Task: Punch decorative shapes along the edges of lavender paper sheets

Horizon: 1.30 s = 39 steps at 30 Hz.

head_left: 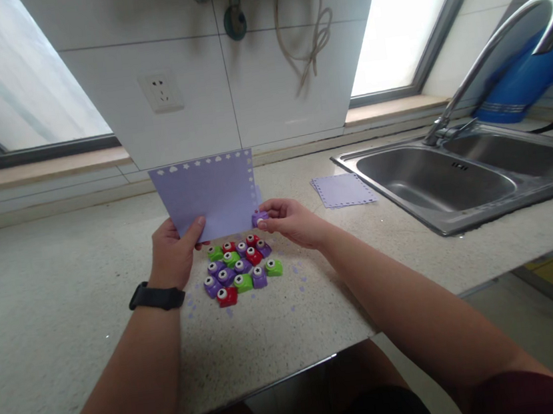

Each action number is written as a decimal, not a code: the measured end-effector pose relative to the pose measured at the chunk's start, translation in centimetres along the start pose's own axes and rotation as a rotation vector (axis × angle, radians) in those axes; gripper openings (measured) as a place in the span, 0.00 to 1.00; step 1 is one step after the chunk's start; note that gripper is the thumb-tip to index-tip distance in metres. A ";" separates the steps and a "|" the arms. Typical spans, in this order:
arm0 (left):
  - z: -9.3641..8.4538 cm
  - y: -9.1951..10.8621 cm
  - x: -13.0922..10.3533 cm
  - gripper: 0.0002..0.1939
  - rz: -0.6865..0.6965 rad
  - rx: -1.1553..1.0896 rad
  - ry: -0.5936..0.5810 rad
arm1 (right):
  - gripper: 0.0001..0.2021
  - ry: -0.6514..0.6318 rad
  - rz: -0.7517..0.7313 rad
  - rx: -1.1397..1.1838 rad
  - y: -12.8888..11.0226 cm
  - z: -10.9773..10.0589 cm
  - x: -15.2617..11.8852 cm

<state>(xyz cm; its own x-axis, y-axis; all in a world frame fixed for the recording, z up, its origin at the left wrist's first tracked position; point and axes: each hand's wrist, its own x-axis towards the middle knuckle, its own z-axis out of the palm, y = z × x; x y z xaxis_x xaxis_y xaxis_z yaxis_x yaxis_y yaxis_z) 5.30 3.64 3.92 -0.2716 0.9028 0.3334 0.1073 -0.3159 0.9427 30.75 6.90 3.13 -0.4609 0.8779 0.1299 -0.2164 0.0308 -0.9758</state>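
Note:
Gripped at its lower left corner by my left hand (175,249), a lavender sheet of paper (212,198) stands tilted up above the counter. Small shaped holes run along its top and right edges. My right hand (291,222) pinches a purple craft punch (260,220) at the sheet's lower right edge; whether the paper sits in its slot I cannot tell. Below the sheet lie several more craft punches in red, green and purple, among them a red punch (227,297) in front and a green punch (274,268) at the right.
A small stack of punched lavender sheets (345,190) lies to the right, beside a steel double sink (404,178) with a tall faucet (489,46). Tiny paper bits are scattered on the speckled counter (64,287). A tiled wall with a socket (160,92) rises behind.

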 end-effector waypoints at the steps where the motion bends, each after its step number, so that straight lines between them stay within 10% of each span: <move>1: 0.0 0.0 0.0 0.21 0.002 -0.003 -0.002 | 0.17 0.000 0.001 -0.003 0.0 0.0 0.0; 39: 0.1 0.4 -0.1 0.20 0.015 0.026 0.026 | 0.17 0.005 -0.011 -0.029 -0.2 -0.1 -0.1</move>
<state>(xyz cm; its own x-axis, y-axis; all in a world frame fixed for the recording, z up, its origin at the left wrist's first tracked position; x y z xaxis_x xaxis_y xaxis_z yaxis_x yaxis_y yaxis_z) 5.45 3.46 4.23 -0.2948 0.8900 0.3478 0.1360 -0.3212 0.9372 30.91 6.85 3.28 -0.4546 0.8796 0.1404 -0.1970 0.0545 -0.9789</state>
